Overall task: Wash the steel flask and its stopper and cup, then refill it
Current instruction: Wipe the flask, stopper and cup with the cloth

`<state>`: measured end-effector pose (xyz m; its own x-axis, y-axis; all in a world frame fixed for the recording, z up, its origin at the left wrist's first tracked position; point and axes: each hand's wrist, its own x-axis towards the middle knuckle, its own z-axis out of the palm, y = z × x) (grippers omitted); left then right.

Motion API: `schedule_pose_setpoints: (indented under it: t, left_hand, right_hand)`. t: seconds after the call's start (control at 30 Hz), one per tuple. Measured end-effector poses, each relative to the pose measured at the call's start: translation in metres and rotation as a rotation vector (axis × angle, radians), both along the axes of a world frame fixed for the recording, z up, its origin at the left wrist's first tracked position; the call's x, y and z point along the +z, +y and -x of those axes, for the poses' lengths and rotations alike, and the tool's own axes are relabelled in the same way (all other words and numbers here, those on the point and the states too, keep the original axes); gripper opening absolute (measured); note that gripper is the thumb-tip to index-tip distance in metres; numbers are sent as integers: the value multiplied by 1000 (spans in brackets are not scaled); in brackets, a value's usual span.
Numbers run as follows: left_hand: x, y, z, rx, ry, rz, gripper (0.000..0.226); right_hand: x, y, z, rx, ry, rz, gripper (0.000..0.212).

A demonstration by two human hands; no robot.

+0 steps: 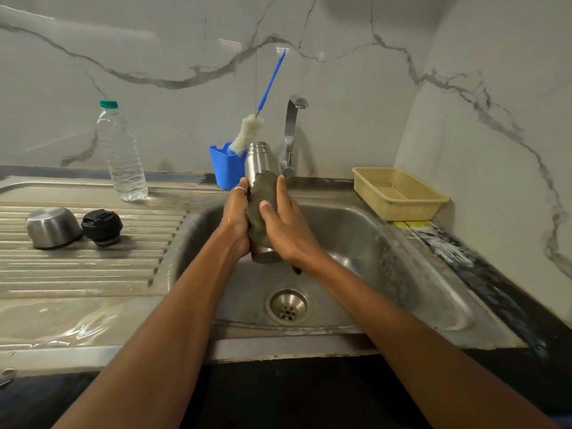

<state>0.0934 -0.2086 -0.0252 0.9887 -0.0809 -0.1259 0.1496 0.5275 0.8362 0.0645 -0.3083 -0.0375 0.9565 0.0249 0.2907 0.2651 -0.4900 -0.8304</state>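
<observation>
No legible text, brand, number or sign is present in this view. The moulded relief on top of the black stopper (102, 226) is too small to make out. The clear plastic bottle (122, 150) shows no readable print.

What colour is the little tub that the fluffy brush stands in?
Bright blue; the tub shows clearly in the head view, beside the tap.
</observation>
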Motion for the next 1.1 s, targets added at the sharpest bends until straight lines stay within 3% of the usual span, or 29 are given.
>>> schedule_pose_setpoints:
  t: [0.17, 0.27, 0.37, 0.57, 0.7, 0.8, 0.97, 1.1]
  left_hand:
    - [10, -20, 19, -270, -65, -129, 53]
    - [9, -30, 22, -286, -68, -199, 64]
    - [6, -32, 19, -238, -77, -200, 59]
    - [4, -3, -2, 19, -41, -38, 44]
    - [3, 0, 5, -50, 37, -50, 45]
    - [4, -12, 16, -157, 12, -146, 47]
    - [5, -28, 24, -225, -56, -310, 59]
    - [1, -27, 18, -87, -79, -332, 47]
  right_hand:
    - [28, -25, -22, -117, -81, -243, 67]
    - [33, -41, -25, -147, -88, -400, 65]
    - [22, -36, -13, -136, -62, -391, 70]
    - [-1, 0, 6, 6, 33, -160, 75]
    - [3, -1, 0, -4, 14, -62, 73]
    - [15, -11, -9, -101, -33, -160, 74]
    - [16, -38, -31, -140, 48, -456, 88]
    - [8, -25, -2, -123, 85, -323, 67]
